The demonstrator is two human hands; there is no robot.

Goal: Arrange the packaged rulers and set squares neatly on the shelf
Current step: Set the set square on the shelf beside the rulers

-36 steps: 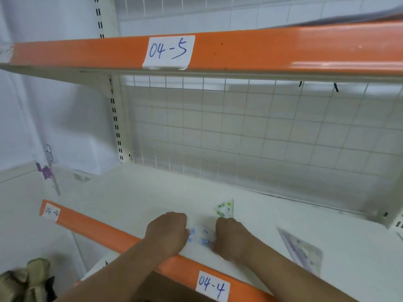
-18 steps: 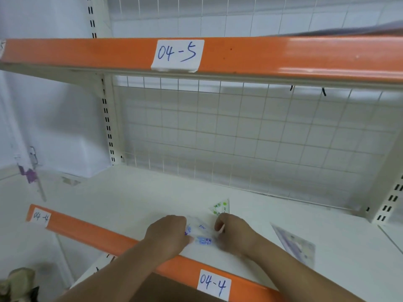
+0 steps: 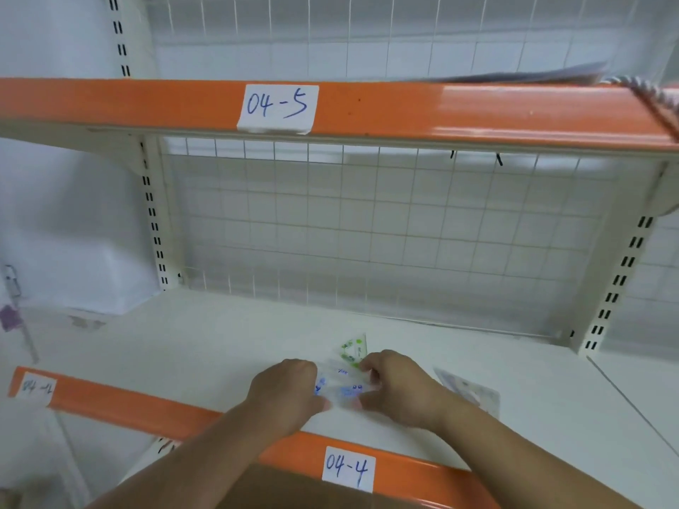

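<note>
Blue pack (image 3: 340, 389) lies flat near the front of the shelf (image 3: 220, 343), green set square (image 3: 354, 349) just behind it. Left hand (image 3: 286, 389) and right hand (image 3: 397, 387) pinch its ends, fingers curled. Looks like mid-straightening. Next it probably needs squaring to the edge, then the other pack (image 3: 474, 393).

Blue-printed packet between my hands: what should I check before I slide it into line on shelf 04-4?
1. Left hand holds blue-printed packet at its left end: ok.
2. Right hand holds its right end: ok.
3. Packet sits behind the orange front rail, over the shelf: ok.
4. Green set square clear of the packet: cannot tell.
5. Pale packet at right lined up: not ok, it lies askew.
</note>
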